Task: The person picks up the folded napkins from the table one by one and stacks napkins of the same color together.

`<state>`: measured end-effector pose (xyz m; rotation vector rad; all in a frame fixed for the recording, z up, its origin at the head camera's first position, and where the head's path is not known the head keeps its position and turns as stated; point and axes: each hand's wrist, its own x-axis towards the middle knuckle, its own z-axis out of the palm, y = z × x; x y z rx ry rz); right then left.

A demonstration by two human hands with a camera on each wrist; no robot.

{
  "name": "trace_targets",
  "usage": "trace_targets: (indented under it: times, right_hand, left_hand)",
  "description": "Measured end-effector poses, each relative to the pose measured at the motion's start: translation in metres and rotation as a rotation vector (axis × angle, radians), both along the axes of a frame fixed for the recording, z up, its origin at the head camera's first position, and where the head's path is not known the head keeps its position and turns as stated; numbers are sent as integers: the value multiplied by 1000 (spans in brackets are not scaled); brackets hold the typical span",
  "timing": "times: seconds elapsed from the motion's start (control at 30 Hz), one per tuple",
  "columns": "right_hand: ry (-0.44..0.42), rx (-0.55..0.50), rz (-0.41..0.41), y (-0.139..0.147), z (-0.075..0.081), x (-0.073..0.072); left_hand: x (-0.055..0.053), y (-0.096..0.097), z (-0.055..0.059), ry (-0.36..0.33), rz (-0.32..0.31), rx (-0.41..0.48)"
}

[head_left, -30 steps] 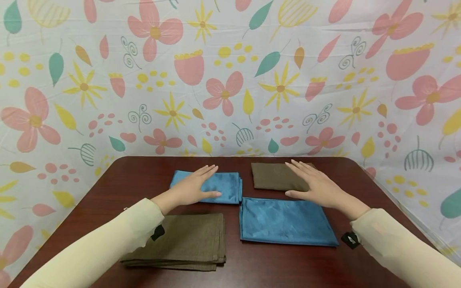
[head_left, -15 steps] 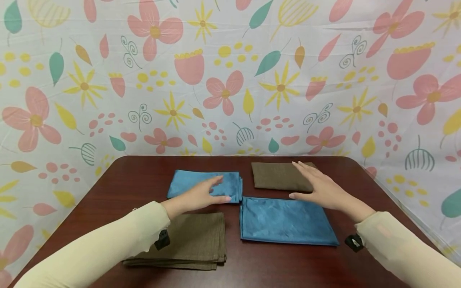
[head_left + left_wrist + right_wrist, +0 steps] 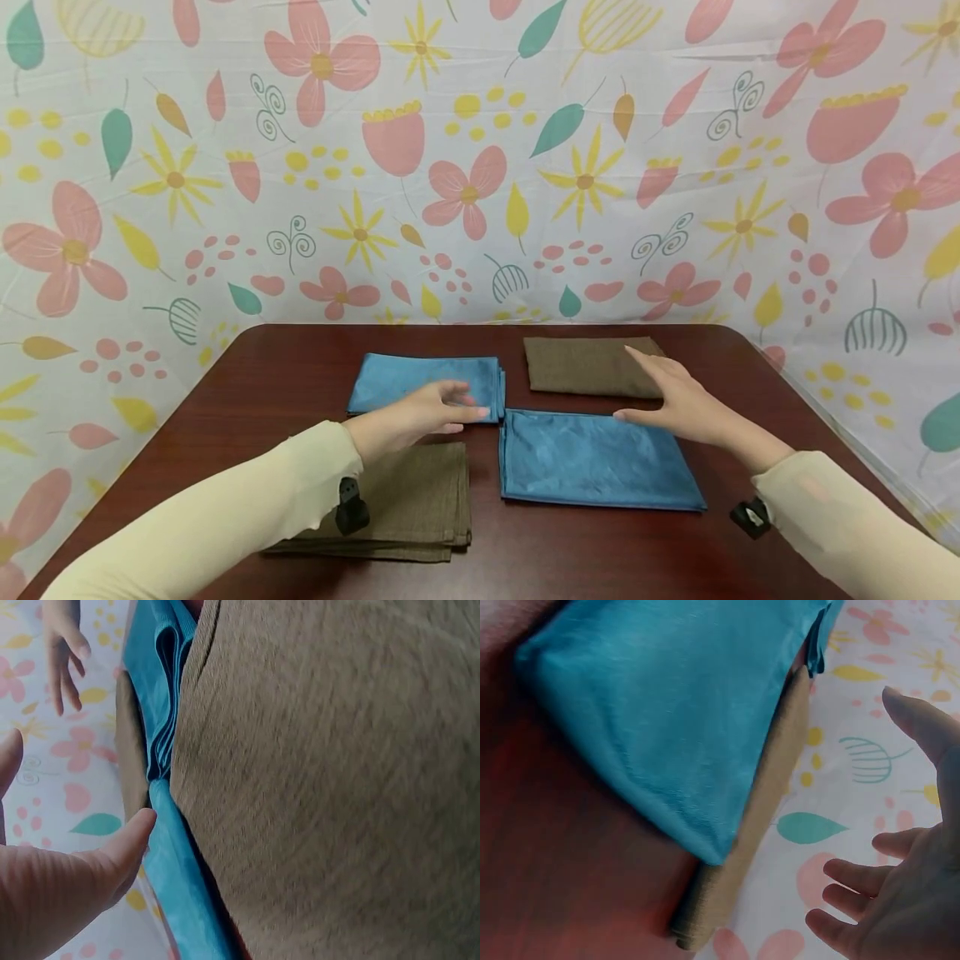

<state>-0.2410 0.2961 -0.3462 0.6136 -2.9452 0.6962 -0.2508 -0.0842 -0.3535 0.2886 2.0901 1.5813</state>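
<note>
My left hand (image 3: 420, 414) hovers between the back-left blue folded cloth (image 3: 420, 375) and the front-left brown folded cloth (image 3: 420, 492), overlapping both in the head view. Its fingers are loosely bent and hold nothing. Over the right side, my right hand (image 3: 690, 404) hangs in the air with thumb and fingers spread, holding nothing. It overlaps the edges of the back-right brown folded cloth (image 3: 581, 367) and the front-right blue folded cloth (image 3: 592, 458). In the left wrist view the brown cloth (image 3: 322, 780) fills most of the picture. The right wrist view shows the smooth blue cloth (image 3: 667, 712) close up.
All the cloths lie flat on a dark red-brown table (image 3: 540, 550) with rounded far corners. Behind it hangs a white curtain (image 3: 480, 275) printed with flowers and leaves. A small black device (image 3: 351, 504) sits at the left wrist, another black device (image 3: 750, 517) at the right.
My left hand has shifted right and nearer, its fingers bending more. My right hand has drifted slightly right and nearer. The cloths have stayed in place.
</note>
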Motion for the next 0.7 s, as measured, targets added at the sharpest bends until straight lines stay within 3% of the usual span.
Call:
trace_targets:
  times: [0.23,0.7]
  right_hand:
    - [-37,-8,-38,5,-7,4]
    - [-96,-6,-101,15,-16,12]
  left_hand:
    - [4,6,-3,-63,-17,58]
    - [13,16,-11,-109,-66,52]
